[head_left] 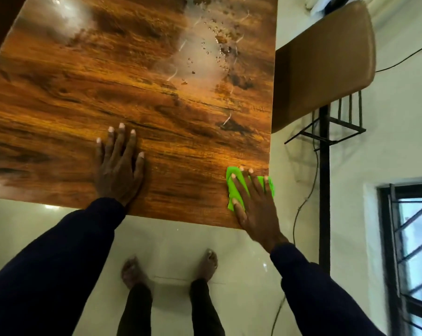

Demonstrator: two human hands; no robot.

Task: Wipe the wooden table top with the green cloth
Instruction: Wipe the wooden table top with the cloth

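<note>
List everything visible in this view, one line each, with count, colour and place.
wooden table top: one, glossy brown grain, fills upper left
water droplets: many, clear, far right part of table
green cloth: one, bright green, near right corner of table
chair: one, brown seat, black frame, right of table
cable: one, dark, hanging by chair
window: one, dark frame, lower right
floor: pale, glossy, below
feet: two, bare
left hand: flat on table
right hand: fingers spread, pressing cloth

The worktop (pixel 83 93) lies bare ahead of both hands; only droplets (pixel 214 44), perhaps water, dot it. A chair (pixel 324 66) crowds its right edge.
</note>
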